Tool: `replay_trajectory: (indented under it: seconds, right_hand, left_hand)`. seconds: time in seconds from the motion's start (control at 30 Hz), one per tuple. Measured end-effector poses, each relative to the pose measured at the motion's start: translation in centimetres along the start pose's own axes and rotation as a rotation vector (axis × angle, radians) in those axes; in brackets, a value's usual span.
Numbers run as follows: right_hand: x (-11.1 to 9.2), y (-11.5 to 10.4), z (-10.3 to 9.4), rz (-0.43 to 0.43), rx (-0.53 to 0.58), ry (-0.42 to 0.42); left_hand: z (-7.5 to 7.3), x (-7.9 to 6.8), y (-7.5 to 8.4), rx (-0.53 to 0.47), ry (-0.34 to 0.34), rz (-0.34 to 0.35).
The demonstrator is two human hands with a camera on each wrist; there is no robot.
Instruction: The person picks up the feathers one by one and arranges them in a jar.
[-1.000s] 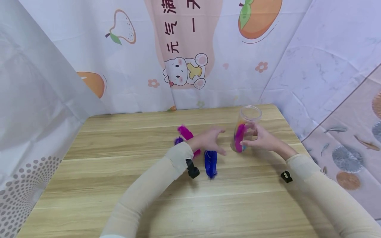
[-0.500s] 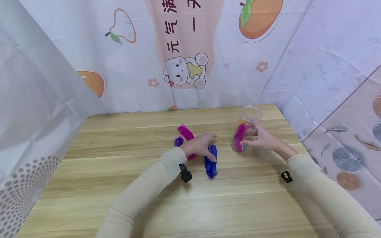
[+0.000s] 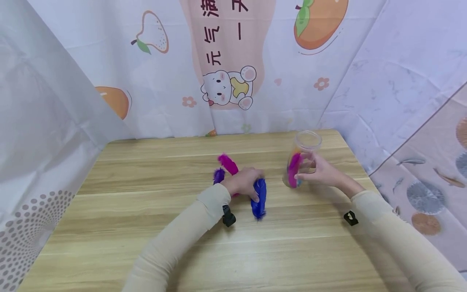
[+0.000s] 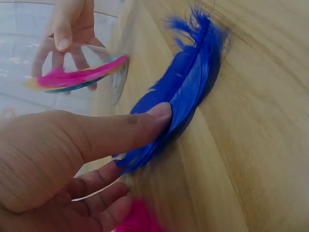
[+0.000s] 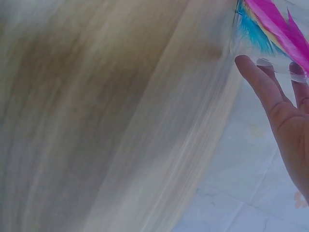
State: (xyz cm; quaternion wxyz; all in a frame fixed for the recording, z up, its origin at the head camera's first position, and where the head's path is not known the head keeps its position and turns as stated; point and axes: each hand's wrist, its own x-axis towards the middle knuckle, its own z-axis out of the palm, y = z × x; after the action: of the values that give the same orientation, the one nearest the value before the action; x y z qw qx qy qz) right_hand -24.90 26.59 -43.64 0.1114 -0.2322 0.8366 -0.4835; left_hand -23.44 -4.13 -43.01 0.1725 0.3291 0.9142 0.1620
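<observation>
My left hand [image 3: 245, 181] is at the blue feather [image 3: 259, 200] on the table. In the left wrist view the thumb [image 4: 154, 118] presses on the feather's near end and the fingers curl at its other side, pinching it. A pink feather [image 3: 228, 164] and a purple feather [image 3: 219, 175] lie beside that hand, partly covered by it. Farther right, my right hand [image 3: 319, 170] grips a clear cylindrical jar [image 3: 308, 140], which stands upright. Inside the jar are a pink feather [image 4: 72, 76], a teal one [image 5: 256, 31] and something orange-yellow.
The wooden table [image 3: 175, 162] ends at a printed curtain [image 3: 164, 109] behind. The jar stands close to the table's back right corner. Black wrist cameras [image 3: 228, 217] sit on both sleeves.
My left hand has drawn back leftward from near the jar and come down onto the blue feather, its fingers closing on it. The right hand and jar have stayed in place.
</observation>
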Motion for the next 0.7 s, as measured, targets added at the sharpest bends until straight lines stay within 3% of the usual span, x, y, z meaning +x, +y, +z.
replay_trajectory:
  seconds: [0.43, 0.7]
  right_hand:
    - [0.0, 0.4, -0.1, -0.004, 0.03, -0.014]
    - [0.1, 0.4, 0.0, -0.022, 0.052, -0.017]
  left_hand:
    - [0.0, 0.2, 1.7, -0.004, -0.075, -0.124]
    - [0.1, 0.3, 1.4, -0.04, -0.082, -0.159]
